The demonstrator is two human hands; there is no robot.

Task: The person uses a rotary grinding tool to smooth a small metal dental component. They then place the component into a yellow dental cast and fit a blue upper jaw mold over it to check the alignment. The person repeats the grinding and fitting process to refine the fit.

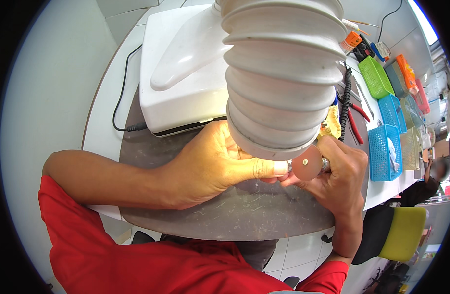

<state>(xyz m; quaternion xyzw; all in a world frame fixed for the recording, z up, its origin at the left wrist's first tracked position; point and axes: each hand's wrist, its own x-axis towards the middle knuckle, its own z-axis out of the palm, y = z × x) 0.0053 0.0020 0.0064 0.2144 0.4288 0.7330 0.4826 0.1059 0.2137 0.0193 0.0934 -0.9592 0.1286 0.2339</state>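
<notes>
Right fingers (337, 153) clamp a disc tool (306, 169), left fingers (264, 169) a metallic piece (289, 164) beside it.

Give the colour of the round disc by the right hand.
The round disc is dull reddish-brown; it shows in the head view.

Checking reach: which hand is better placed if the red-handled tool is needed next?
Right, probably. The red-handled tool lies just beyond the right hand; the left hand is farther off, to the left. Catch: the right hand seems to hold the disc tool, so may need freeing first.
</notes>
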